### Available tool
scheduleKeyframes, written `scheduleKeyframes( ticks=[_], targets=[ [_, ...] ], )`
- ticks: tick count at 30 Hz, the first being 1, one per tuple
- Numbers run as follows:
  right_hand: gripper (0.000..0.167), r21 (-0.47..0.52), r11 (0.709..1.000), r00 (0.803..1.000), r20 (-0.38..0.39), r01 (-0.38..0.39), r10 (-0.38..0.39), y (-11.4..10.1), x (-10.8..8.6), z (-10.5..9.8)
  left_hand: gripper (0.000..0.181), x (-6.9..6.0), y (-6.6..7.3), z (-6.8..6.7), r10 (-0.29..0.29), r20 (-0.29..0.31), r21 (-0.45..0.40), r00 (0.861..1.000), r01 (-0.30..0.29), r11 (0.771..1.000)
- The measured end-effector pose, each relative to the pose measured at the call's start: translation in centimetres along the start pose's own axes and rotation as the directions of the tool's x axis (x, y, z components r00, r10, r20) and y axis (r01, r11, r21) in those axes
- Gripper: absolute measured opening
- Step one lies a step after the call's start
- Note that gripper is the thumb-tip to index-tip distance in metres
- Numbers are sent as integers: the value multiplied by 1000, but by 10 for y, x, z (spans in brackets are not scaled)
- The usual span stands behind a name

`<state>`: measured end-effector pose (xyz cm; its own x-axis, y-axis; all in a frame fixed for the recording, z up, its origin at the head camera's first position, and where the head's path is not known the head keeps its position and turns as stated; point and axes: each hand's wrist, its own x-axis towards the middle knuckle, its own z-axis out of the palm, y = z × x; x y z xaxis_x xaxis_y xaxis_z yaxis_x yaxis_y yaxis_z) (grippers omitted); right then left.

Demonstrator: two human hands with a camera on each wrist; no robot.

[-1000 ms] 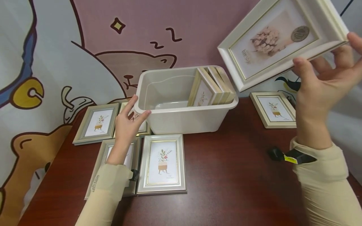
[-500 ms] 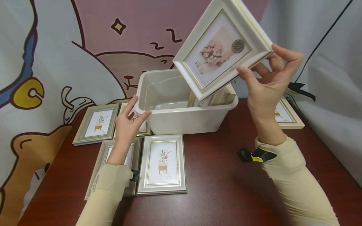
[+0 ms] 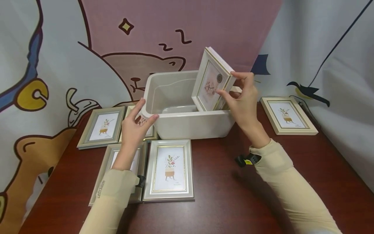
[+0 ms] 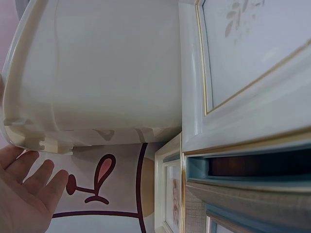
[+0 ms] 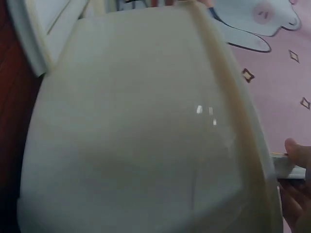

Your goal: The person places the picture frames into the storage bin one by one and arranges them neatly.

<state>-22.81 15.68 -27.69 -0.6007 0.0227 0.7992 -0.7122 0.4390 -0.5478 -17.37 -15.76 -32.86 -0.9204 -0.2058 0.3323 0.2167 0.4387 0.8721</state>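
In the head view my right hand pinches a white picture frame by its right side, thumb on the front. The picture frame stands tilted, with its lower part inside a pale plastic bin. Pink flowers and a round grey label show behind its glass. At the bin's left front corner my left hand holds the rim, thumb along the front and index finger on the left side. The left wrist view shows its other fingers at that corner. The picture frames stacked at the bin's right end are now mostly hidden.
Left of the bin lie several picture frames: a grey-green one, a silvery one under my left forearm, and a white one in front. A cream picture frame lies at the right, beside a dark cable. A cartoon-printed curtain backs the table.
My right hand has carried the white picture frame left and down from the upper right into the bin's opening, turning it more upright. The left hand stays on the bin's corner.
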Motion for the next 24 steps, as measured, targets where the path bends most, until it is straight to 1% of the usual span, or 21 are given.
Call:
scheduleKeyframes(
  ticks=[1, 3, 6, 9, 13, 16, 18, 20, 24],
  targets=[
    [57, -62, 998, 1000, 19, 24, -23, 2, -1, 0, 69, 0, 0, 0, 1, -1, 1, 1000, -1, 1000],
    [57, -166, 984, 997, 56, 64, -55, 5, -5, 0, 69, 0, 0, 0, 1, -1, -3, 1000, -1, 1000],
    [58, -279, 958, 996, 83, 66, -44, 9, -10, 3, 69, 0, 1, 0, -3, -5, -1, 1000, 3, 1000],
    [57, -338, 940, 995, 101, 46, -13, 9, -13, 8, 69, 0, 1, 0, -3, -5, -3, 1000, 3, 1000],
    [53, -394, 919, 993, 117, 28, 20, 7, -13, 13, 69, -1, 1, 0, 5, -3, -4, 1000, -5, 1000],
    [52, -411, 911, 986, 162, 30, 40, 6, -10, 14, 69, -1, 2, 0, 5, -1, -1, 1000, -5, 1000],
    [53, -411, 911, 976, 211, 36, 56, 5, -9, 13, 69, -1, 1, 0, 4, 2, 1, 1000, -4, 1000],
    [53, -415, 908, 960, 271, 47, 74, 4, -7, 10, 69, -1, 1, 0, 2, 3, 1, 1000, -2, 1000],
    [52, -448, 890, 913, 393, 82, 113, 2, -4, 4, 68, 0, 1, 1, -1, -1, 3, 1000, 1, 1000]
  ],
)
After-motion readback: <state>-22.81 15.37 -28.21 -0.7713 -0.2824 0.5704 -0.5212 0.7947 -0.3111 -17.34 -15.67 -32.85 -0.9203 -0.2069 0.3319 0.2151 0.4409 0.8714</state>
